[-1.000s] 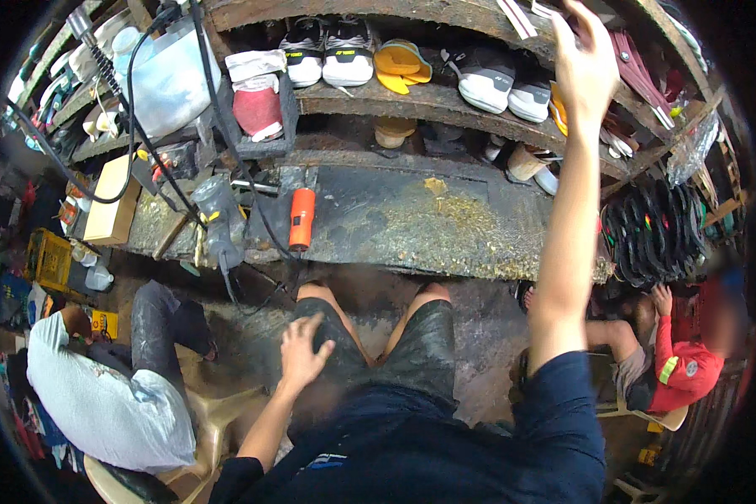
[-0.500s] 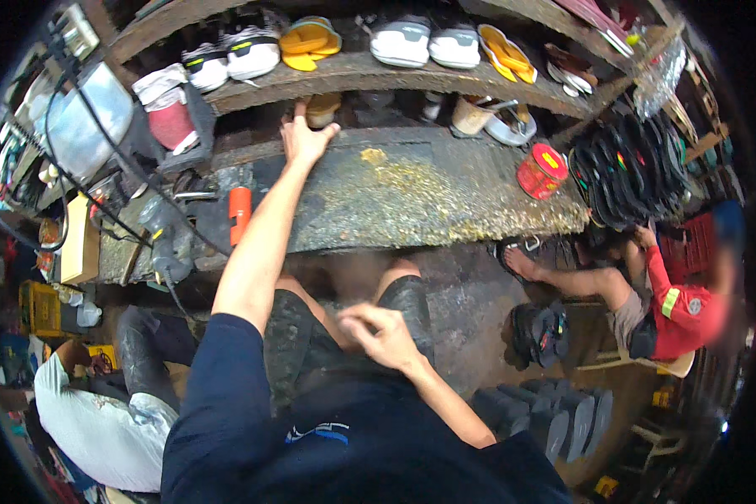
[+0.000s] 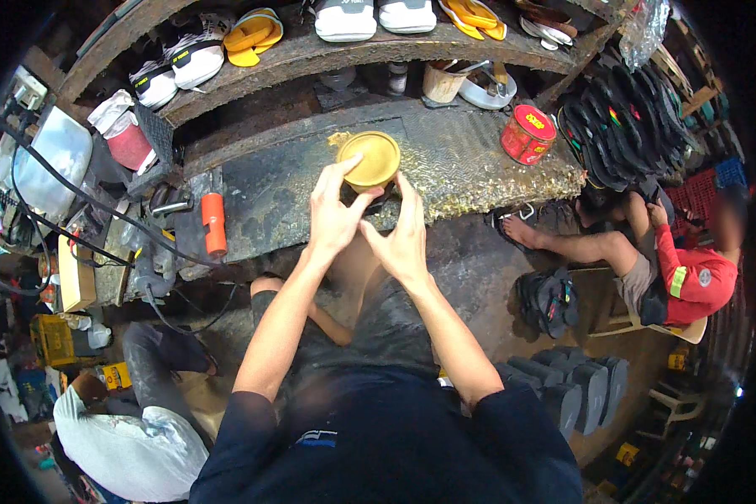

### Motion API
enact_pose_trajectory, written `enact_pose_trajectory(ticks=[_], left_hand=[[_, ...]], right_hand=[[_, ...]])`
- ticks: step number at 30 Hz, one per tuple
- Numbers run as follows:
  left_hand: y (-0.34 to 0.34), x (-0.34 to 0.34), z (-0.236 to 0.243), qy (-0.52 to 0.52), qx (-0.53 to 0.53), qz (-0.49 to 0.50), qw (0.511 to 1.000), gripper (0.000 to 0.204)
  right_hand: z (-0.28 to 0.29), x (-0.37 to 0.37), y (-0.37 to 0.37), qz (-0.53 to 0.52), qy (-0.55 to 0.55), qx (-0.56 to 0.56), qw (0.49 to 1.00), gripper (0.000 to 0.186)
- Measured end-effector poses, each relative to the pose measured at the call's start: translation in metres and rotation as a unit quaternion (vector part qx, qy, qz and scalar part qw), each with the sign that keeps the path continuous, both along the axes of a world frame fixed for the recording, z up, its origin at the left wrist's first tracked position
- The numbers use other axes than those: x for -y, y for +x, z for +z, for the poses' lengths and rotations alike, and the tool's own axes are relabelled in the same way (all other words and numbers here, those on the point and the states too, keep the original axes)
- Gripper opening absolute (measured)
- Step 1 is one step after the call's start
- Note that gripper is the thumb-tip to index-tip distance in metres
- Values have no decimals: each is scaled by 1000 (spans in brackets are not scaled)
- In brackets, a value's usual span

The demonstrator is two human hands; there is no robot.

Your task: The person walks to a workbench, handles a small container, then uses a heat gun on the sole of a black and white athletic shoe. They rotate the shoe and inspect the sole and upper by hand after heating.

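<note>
My left hand (image 3: 332, 210) and my right hand (image 3: 399, 235) are closed around opposite sides of a round container with a dull yellow lid (image 3: 373, 155). It is upright over the front of the worn workbench (image 3: 277, 202); whether its base touches the bench is hidden. An orange cylinder (image 3: 213, 225) lies on the bench to the left. A red can (image 3: 527, 134) stands near its right end.
Shelves with shoes (image 3: 344, 18) and yellow slippers (image 3: 248, 38) span the back. Cables and a power tool (image 3: 155, 265) are at left. Black slippers (image 3: 609, 126) hang at right. Co-workers sit left (image 3: 126, 437) and right (image 3: 697, 286); grey soles (image 3: 580, 391) stand below.
My left hand has come forward from under the shelf with the container. My right hand, earlier high at the shelves and then low over my lap, has risen to grip it too.
</note>
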State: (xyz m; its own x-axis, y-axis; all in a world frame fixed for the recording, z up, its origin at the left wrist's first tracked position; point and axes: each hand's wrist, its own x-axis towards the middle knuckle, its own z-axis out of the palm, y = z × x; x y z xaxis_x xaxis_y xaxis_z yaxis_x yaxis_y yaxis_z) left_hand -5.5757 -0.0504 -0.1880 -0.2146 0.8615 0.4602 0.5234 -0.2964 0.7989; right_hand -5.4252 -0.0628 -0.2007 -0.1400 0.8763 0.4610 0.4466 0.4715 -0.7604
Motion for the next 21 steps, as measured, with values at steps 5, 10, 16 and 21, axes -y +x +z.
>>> enact_pose_trajectory(ticks=[5,10,16,21], left_hand=[[12,6,3,35,-160,65,984,64],[1,-5,-10,87,-206,20,975,50],[-4,-15,-19,115,-238,19,964,49],[2,-28,-11,119,-255,24,959,40]], right_hand=[[-17,-19,-16,-65,17,-26,997,90],[-26,-28,-21,-111,57,23,992,69],[-29,-28,-28,-146,65,25,987,59],[-32,-25,-31,-170,93,41,980,61]])
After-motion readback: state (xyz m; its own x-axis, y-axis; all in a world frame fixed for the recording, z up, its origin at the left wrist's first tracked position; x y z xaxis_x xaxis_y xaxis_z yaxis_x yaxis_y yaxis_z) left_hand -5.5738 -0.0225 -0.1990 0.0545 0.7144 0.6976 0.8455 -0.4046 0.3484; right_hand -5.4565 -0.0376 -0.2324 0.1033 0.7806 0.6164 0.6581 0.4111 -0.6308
